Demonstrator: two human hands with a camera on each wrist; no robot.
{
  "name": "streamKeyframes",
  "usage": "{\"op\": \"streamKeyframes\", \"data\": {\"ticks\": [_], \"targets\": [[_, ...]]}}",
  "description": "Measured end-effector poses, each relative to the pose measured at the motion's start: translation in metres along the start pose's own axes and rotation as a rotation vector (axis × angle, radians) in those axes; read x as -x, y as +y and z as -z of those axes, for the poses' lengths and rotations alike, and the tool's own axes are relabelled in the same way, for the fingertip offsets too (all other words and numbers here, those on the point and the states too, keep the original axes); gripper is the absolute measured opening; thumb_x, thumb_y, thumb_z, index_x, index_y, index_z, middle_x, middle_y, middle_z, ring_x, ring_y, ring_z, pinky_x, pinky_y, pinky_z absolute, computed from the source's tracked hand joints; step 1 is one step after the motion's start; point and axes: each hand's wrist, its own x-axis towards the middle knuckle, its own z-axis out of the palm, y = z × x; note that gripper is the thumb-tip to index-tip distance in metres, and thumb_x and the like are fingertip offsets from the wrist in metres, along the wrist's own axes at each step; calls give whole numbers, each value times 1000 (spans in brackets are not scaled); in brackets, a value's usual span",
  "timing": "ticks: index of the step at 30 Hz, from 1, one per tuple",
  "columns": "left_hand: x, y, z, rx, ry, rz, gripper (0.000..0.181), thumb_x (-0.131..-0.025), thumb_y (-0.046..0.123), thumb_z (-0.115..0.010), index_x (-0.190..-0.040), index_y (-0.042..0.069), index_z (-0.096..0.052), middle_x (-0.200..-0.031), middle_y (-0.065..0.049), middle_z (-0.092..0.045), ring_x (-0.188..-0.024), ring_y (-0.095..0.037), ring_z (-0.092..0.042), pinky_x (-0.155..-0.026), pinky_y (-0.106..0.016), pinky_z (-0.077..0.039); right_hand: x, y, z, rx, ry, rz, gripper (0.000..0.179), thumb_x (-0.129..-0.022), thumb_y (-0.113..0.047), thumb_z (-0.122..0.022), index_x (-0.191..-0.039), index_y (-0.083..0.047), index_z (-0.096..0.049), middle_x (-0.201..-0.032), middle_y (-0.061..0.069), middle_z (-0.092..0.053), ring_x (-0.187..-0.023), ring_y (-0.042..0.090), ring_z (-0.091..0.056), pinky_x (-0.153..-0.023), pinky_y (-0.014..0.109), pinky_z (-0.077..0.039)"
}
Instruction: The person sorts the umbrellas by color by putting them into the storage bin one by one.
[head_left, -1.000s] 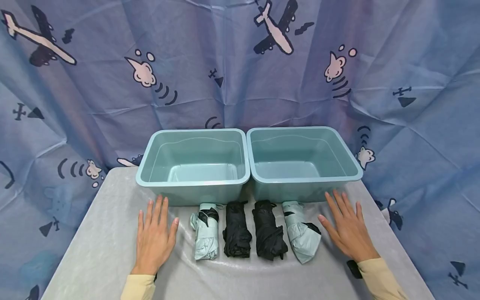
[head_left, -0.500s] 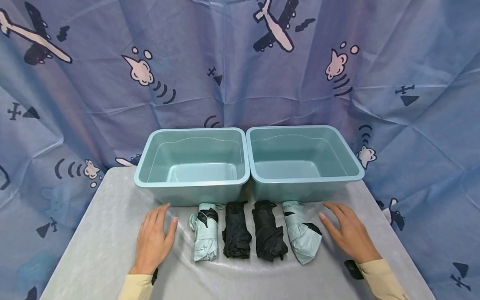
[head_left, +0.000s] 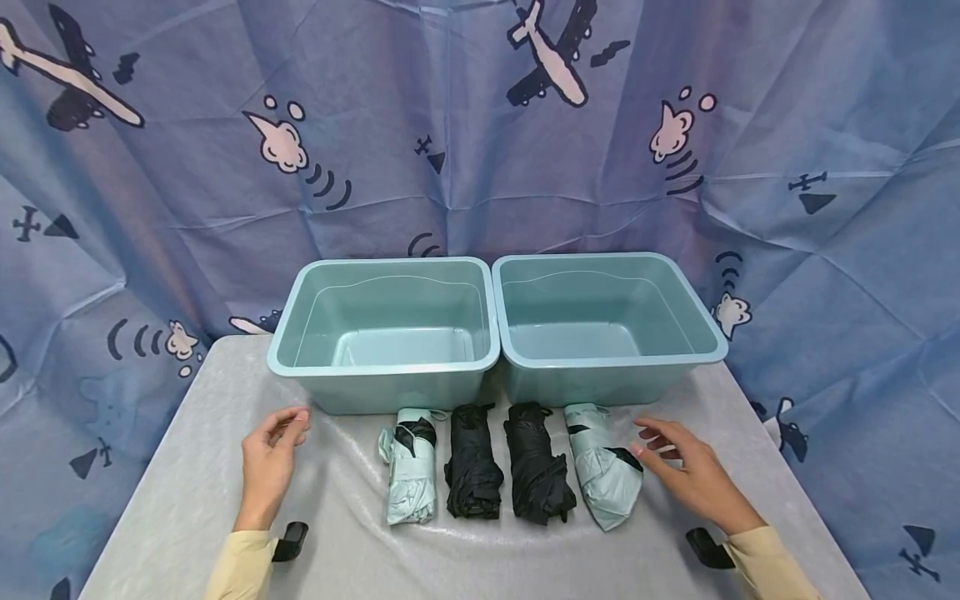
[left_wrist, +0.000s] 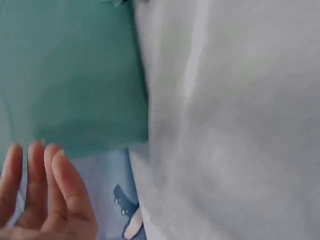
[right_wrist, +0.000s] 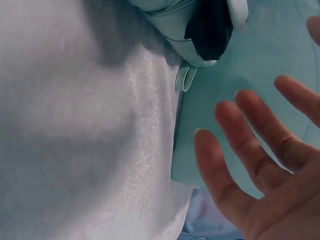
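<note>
Four folded umbrellas is more than I count, so several lie in a row: a pale green umbrella on the left, a black umbrella, another black umbrella, and a pale green umbrella on the right. My left hand is held left of the row, fingers loosely bent with nothing in them. Close beside the right-hand pale green umbrella is my right hand, its fingers spread and relaxed. In the right wrist view its fingers appear apart from that umbrella's strap end.
Behind the umbrellas two green plastic bins stand side by side, a left bin and a right bin. A pale cloth covers the table. A blue printed curtain hangs behind it.
Both hands were flat with fingers spread, then their fingers bent. My left hand has drawn back to the left and turned; the right has turned beside the umbrella. Umbrellas and bins stay put.
</note>
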Motion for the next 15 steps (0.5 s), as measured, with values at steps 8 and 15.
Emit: {"op": "streamKeyframes", "data": {"ticks": [8, 15], "targets": [[-39, 25, 16, 273, 174, 51, 40, -107, 22, -55, -133, -7, -58, -106, 4, -67, -96, -9, -63, -82, -17, -53, 0, -1, -1, -60, -99, -60, 49, -102, -29, -66, -144, -7, -54, -127, 19, -60, -107, 34, -63, -83, 49, -53], [-72, 50, 18, 327, 27, 59, 50, -110, 27, -44, -157, 10, -38, -140, -9, -52, -123, -17, -51, -99, -27, -42, -1, -4, -3, -103, -146, -87, 55, -101, -32, -65, -149, -8, -49, -131, 22, -57, -110, 38, -60, -86, 55, -53]]}}
